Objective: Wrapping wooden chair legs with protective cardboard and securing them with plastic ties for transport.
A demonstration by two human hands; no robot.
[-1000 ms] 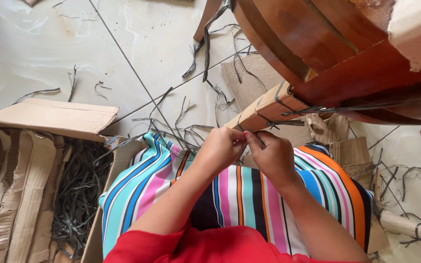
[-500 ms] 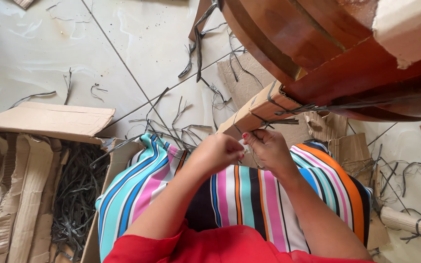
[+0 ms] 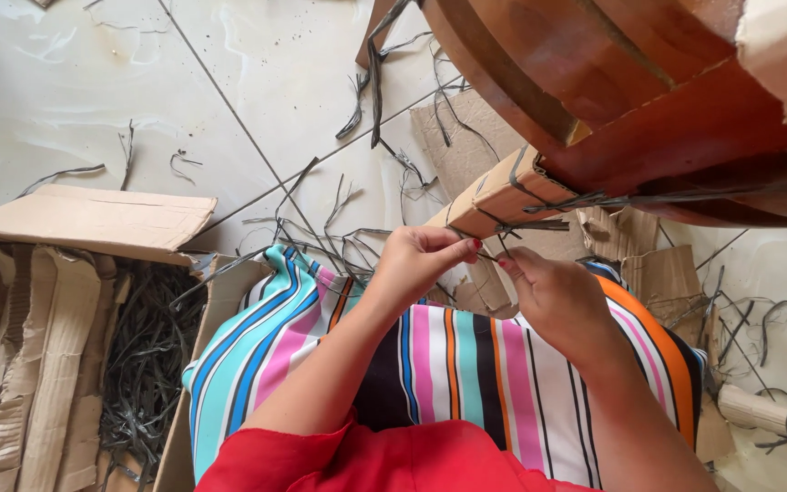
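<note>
Head view, 1 frame. The left hand (image 3: 421, 264) and right hand (image 3: 553, 296) meet above the lap, fingertips nearly touching. Both are pinched almost closed on a thin dark strip (image 3: 494, 244) that runs between them; the thumb and forefinger of each hand grip it, the other fingers are curled in. The strip leads up and away from the hands to a cardboard-wrapped wooden piece (image 3: 494, 196), just beyond the fingertips, where more dark strips are bound around the cardboard. That piece joins a large curved piece of reddish-brown wooden furniture (image 3: 649, 100), up and to the right of the right hand.

Below both hands lies a striped cloth (image 3: 448, 364) over the lap, in turquoise, pink, black, white and orange. A red sleeve (image 3: 384, 460) shows at the near edge.

Well to the left of the left hand stands an open cardboard box (image 3: 93, 219) holding folded cardboard sheets and a tangle of dark strips (image 3: 148, 364). Loose strip offcuts (image 3: 321, 228) are scattered on the pale tiled floor (image 3: 229, 82) beyond the left hand. To the right of the right hand, torn cardboard scraps (image 3: 658, 273) lie on the floor.
</note>
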